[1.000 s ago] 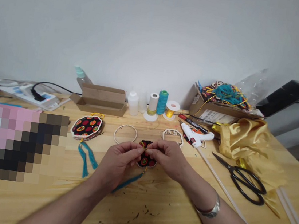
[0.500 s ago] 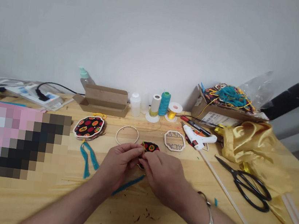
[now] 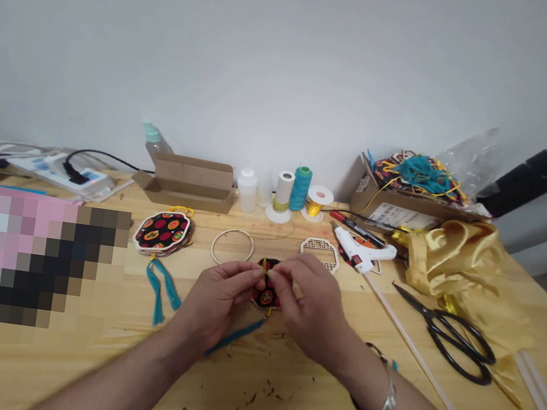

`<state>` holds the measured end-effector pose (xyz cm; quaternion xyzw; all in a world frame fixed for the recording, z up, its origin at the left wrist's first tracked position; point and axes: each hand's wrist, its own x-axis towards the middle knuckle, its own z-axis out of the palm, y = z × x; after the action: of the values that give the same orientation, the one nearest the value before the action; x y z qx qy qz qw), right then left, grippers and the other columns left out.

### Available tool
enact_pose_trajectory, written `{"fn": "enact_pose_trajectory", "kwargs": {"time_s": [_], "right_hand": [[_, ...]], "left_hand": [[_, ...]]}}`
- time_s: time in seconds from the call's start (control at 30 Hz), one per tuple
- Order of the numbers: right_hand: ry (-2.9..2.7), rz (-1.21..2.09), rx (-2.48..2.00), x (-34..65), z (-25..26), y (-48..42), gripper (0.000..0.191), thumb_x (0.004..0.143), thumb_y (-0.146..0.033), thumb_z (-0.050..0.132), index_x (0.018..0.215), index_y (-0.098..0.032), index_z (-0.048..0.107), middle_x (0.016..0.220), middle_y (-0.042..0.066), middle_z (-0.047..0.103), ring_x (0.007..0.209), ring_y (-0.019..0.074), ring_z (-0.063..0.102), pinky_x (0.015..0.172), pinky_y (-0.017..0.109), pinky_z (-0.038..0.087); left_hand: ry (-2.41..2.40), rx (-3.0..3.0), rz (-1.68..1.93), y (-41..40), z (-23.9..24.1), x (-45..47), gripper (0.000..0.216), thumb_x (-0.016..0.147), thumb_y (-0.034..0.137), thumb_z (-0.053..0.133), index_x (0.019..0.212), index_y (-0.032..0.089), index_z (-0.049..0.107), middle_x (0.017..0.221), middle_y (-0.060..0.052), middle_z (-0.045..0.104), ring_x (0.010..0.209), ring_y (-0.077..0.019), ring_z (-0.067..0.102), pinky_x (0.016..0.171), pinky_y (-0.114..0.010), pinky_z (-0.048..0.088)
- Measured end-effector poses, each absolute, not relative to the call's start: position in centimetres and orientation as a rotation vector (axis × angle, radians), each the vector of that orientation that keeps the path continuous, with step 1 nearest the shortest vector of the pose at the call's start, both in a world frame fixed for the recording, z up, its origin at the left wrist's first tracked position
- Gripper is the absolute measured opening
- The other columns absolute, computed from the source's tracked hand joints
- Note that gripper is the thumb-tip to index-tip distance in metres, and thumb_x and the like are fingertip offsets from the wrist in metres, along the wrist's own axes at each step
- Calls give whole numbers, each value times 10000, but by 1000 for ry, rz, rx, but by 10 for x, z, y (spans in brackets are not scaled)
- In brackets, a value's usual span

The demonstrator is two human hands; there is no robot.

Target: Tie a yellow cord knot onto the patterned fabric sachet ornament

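In front of me on the table lies a dark ornament with a floral fabric face (image 3: 266, 296), partly covered by my fingers. A teal tassel (image 3: 237, 337) hangs off its near end, tied on with orange-yellow cord. At its far edge, my left hand (image 3: 224, 296) pinches a thin yellow cord (image 3: 265, 266) between thumb and forefinger. My right hand (image 3: 309, 297) is closed in a pinch close by at the same cord; its fingertips partly hide what they grip. A bracelet circles my right wrist. Beyond the hands are a wooden ring (image 3: 232, 247) and a wooden lattice frame (image 3: 331, 256).
Finished-looking ornaments (image 3: 161, 233) are stacked at left, a cardboard tray (image 3: 189, 195) behind. Thread spools (image 3: 300, 190) and a white bottle (image 3: 246, 191) line the wall. At right lie a glue gun (image 3: 363, 250), black scissors (image 3: 457, 343), gold cloth (image 3: 462, 263) and a filled box (image 3: 398, 215).
My right hand has shifted slightly up and to the right, partly covering the lattice frame. More of the ornament's floral face now shows between the hands. My left hand has barely moved.
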<state>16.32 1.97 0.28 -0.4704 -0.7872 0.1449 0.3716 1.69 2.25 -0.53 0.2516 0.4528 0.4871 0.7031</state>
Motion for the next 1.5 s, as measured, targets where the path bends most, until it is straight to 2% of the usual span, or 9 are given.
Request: {"fn": "enact_pose_trajectory", "kwargs": {"time_s": [0.13,0.2,0.43,0.63,0.8,0.97,1.1,1.23,1.5], "right_hand": [[-1602,1152,-1355,163,0,32,204,795,-346,526,760,-153,583,687,37,619,617,132,547,569,255,427],[-1479,1357,-1306,161,-4,34,207,751,-356,571,736,-150,570,643,22,615,579,122,545,543,241,427],[-1352,1385,-1244,156,-1,30,117,732,-202,536,625,-153,528,530,-38,511,499,77,456,485,198,367],[-1105,1486,-1187,159,-3,38,193,736,-271,554,609,-162,457,488,-67,432,445,59,397,445,187,326],[-897,1489,-1214,173,-2,50,268,742,-394,554,646,-149,502,586,-14,525,510,86,496,513,222,427],[-1097,1770,-1315,167,4,41,391,791,-463,478,637,-117,575,573,34,574,495,105,537,480,225,431],[-1238,1768,-1174,158,2,33,332,777,-417,517,632,-131,604,604,24,604,533,92,540,524,208,432],[-1222,1691,-1205,156,0,32,212,727,-331,580,621,-146,581,564,-8,585,472,74,496,475,196,402],[-1258,1496,-1288,157,-1,34,113,670,-238,602,611,-155,554,469,-43,528,422,77,457,431,201,360]], "left_hand": [[1032,679,1022,19,-4,18,79,671,209,683,698,135,694,617,-13,664,591,-101,578,588,-197,445],[1040,726,991,17,-4,18,81,678,216,674,695,140,699,631,-13,669,600,-108,579,601,-206,438],[984,746,909,16,-7,17,89,695,221,664,664,139,678,654,-19,654,627,-113,575,620,-221,419],[975,708,868,16,-5,17,138,676,218,679,581,127,638,540,11,576,473,-62,484,472,-180,339],[1032,686,892,18,-3,18,90,657,208,688,616,131,666,495,33,543,397,-30,406,388,-155,261],[1048,678,1002,21,-2,17,67,644,194,691,623,131,680,538,6,596,510,-78,509,501,-179,391],[998,683,1007,21,-5,17,87,661,203,678,610,132,669,584,-9,620,575,-105,544,575,-211,424],[932,743,954,18,-7,18,118,706,213,639,623,135,670,661,-34,659,649,-142,584,646,-253,439],[965,758,931,16,-5,18,103,690,213,658,621,140,675,679,-42,684,652,-133,595,646,-230,445]]}}
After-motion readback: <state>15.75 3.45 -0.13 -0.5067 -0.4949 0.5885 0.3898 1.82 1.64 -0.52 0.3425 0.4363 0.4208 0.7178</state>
